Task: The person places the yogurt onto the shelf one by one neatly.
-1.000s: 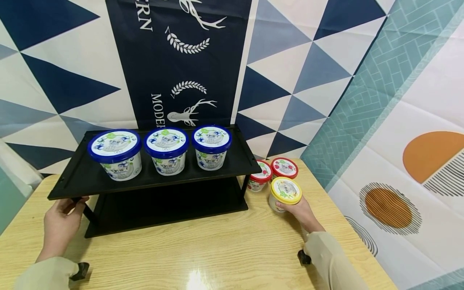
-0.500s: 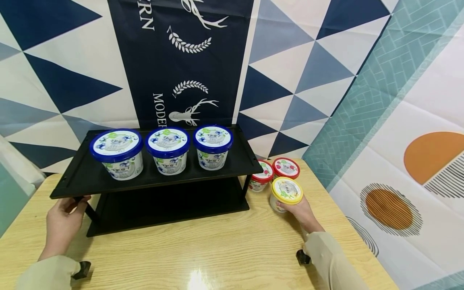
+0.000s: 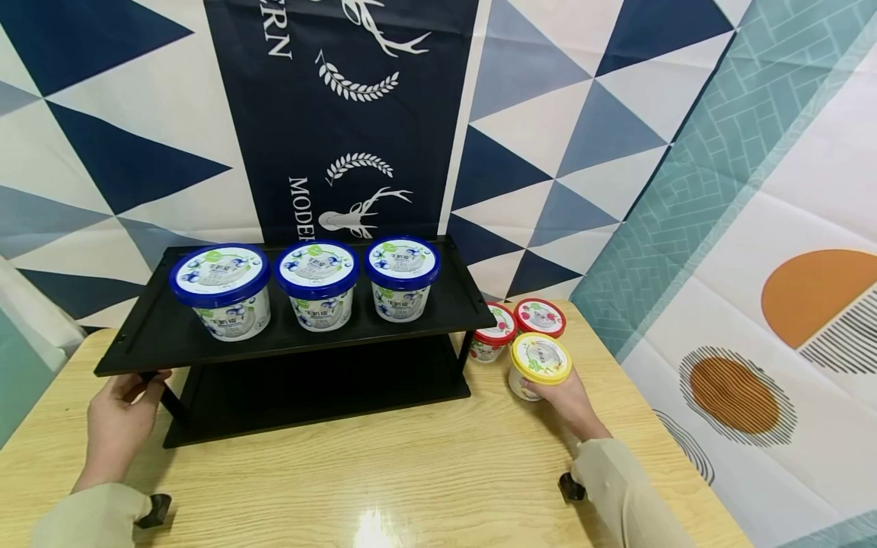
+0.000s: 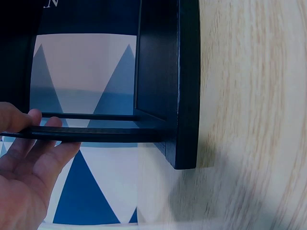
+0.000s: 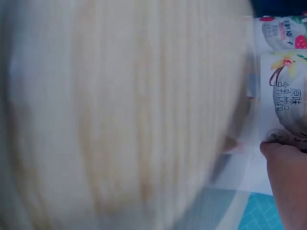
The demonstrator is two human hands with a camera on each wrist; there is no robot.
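Note:
At the left end of the black two-tier shelf (image 3: 151,335), my left hand (image 3: 122,417) grips the front leg just under the top board. In the left wrist view its thumb and fingers (image 4: 48,158) wrap the thin black leg (image 4: 110,135). To the right of the shelf, my right hand (image 3: 572,407) holds a paper tub with a yellow lid (image 3: 541,359), the thumb on its near side. The right wrist view has the thumb (image 5: 283,167) against the printed wall of that tub (image 5: 288,96). The far fingers are hidden behind it.
Three blue-lidded tubs, left (image 3: 221,272), middle (image 3: 317,270) and right (image 3: 403,265), stand in a row on the top board. Two red-lidded tubs, one nearer (image 3: 499,323) and one farther (image 3: 540,317), sit just behind the yellow-lidded one on the wooden table (image 3: 308,479). Patterned cloth (image 3: 384,114) hangs behind.

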